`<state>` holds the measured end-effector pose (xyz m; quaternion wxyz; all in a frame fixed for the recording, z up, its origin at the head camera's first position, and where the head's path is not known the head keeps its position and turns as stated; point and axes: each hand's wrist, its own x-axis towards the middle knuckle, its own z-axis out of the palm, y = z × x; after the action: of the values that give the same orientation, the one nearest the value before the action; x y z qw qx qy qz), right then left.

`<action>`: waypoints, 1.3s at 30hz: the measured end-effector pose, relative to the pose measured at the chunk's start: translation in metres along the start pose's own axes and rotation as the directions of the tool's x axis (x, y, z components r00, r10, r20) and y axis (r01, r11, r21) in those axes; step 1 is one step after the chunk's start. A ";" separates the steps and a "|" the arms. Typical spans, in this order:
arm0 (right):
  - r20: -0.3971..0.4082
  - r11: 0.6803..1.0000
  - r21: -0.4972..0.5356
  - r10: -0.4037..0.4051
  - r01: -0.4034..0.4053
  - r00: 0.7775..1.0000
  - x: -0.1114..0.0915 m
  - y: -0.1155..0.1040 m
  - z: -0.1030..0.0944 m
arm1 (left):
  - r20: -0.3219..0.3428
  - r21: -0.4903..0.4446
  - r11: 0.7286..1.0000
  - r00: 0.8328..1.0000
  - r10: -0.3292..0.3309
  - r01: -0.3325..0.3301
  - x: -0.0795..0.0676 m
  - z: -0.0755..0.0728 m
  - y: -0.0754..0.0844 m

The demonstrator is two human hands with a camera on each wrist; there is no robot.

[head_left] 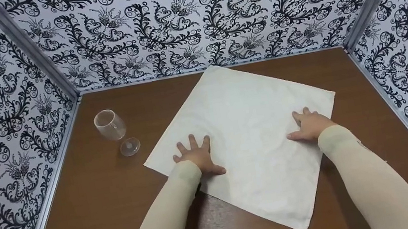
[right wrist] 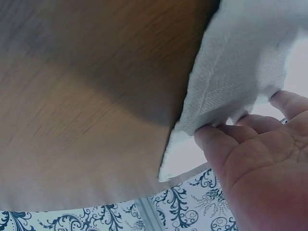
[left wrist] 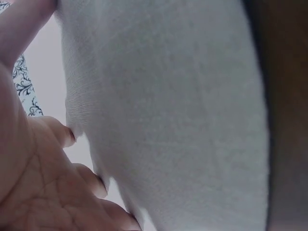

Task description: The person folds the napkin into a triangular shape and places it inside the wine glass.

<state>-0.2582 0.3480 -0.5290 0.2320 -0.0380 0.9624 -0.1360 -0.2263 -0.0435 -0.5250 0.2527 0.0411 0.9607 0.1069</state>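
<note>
A white cloth napkin [head_left: 249, 123] lies spread on the brown table, turned like a diamond, with faint wrinkles. On its left part rests my left hand [head_left: 199, 159], fingers spread and fingertips touching the fabric. My right hand [head_left: 309, 126] touches the cloth near its right corner, fingers loosely extended. In the left wrist view the palm arches over the cloth [left wrist: 168, 115], fingertips on it. The right wrist view has the fingertips of the right hand [right wrist: 264, 168] on the cloth [right wrist: 231, 82] close to its hemmed edge.
A clear stemmed wine glass [head_left: 111, 126] stands on the table [head_left: 120, 211], left of the napkin's left corner. Walls [head_left: 171, 20] with a black-and-white scroll pattern enclose the table at the back and both sides. The napkin's far corner reaches the back wall's foot.
</note>
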 end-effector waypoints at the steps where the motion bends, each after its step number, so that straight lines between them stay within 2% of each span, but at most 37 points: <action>1: 0.002 1.000 -0.003 0.001 -0.001 1.000 0.000 0.000 0.000 | 0.001 -0.001 1.000 1.000 0.001 -0.001 0.001 0.000 -0.001; 5: 0.005 1.000 -0.007 0.007 -0.007 1.000 -0.003 -0.003 0.000 | 0.004 -0.009 1.000 1.000 0.007 -0.007 0.004 0.000 -0.003; 16: 0.004 1.000 -0.009 0.013 -0.013 1.000 -0.002 -0.002 0.003 | 0.012 -0.009 1.000 1.000 0.029 -0.029 0.001 -0.010 -0.003; 27: 0.004 0.999 -0.044 0.012 -0.012 1.000 0.002 -0.004 0.004 | 0.004 0.027 0.999 0.999 0.032 -0.032 0.012 -0.012 -0.007; 30: -0.006 0.998 -0.063 -0.016 0.016 1.000 0.003 -0.004 0.001 | -0.004 0.038 0.999 1.000 0.021 -0.020 0.009 -0.015 -0.008; 35: -0.105 0.999 -0.048 -0.024 0.019 0.994 0.004 0.007 -0.006 | 0.001 -0.020 0.999 0.999 -0.035 0.035 0.004 -0.018 -0.011; 37: -0.100 1.000 -0.012 -0.003 0.001 0.995 0.002 0.013 -0.007 | 0.022 -0.034 0.998 0.998 -0.051 0.051 0.005 -0.017 -0.013; 39: -0.059 0.999 0.029 0.014 -0.012 0.998 0.000 0.018 -0.007 | 0.037 -0.023 0.998 0.998 -0.052 0.053 0.007 -0.015 -0.015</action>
<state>-0.2615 0.3673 -0.5285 0.2050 -0.0242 0.9670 -0.1495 -0.2403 -0.0600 -0.5188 0.2733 0.0146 0.9554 0.1109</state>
